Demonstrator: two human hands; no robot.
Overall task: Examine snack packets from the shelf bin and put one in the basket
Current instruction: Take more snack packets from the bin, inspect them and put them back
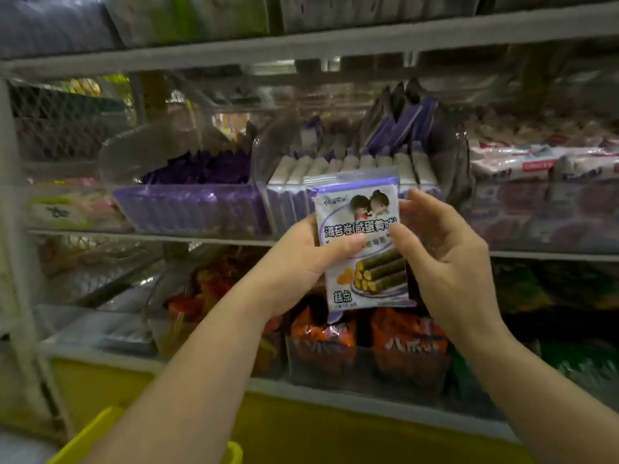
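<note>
A: What shows of the person?
B: Two bare arms. The left hand [301, 259] and left forearm [187, 380] are uncovered right down to the lower edge of the view.
A: And the other side?
B: The same: right hand [445, 262] and right forearm [536, 390] bare. The thumb nails [355, 242] look short and plain; finer detail is blurred.

"海苔卷(咸蛋黄味)" and "糕点" on the purple-white packet [360, 226]

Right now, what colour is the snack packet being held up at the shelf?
The flat plastic snack packet is white with purple edging; head view.
</note>
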